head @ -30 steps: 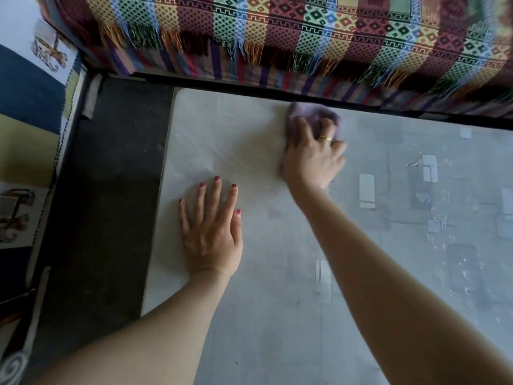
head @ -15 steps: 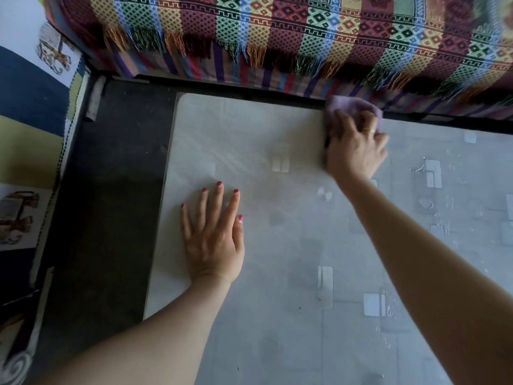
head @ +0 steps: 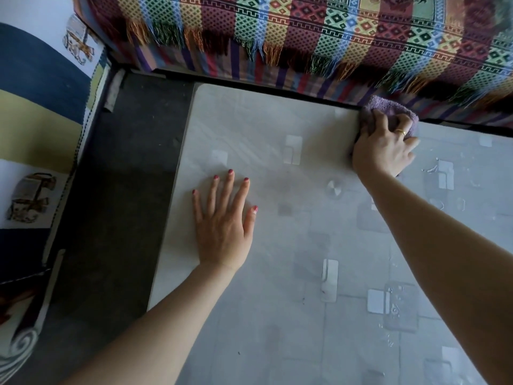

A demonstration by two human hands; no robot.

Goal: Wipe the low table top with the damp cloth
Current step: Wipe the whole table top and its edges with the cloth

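The low table top [head: 277, 315] is pale grey with a glossy, tile-patterned surface and fills most of the view. A purple damp cloth [head: 388, 108] lies bunched at the table's far edge, partly under my fingers. My right hand [head: 381, 150] presses down on the cloth and grips it. My left hand [head: 222, 220] rests flat on the table near its left side, fingers spread, holding nothing. Water drops [head: 433, 169] glisten on the surface right of the cloth.
A sofa with a fringed, multicoloured woven throw [head: 319, 31] runs along the table's far edge, almost touching the cloth. A dark floor strip [head: 116, 204] lies left of the table. Beyond it is a patterned blue, yellow and white cushion [head: 33, 120].
My right hand has slid the cloth rightward along the table's far edge. The left hand has stayed flat in the same spot.
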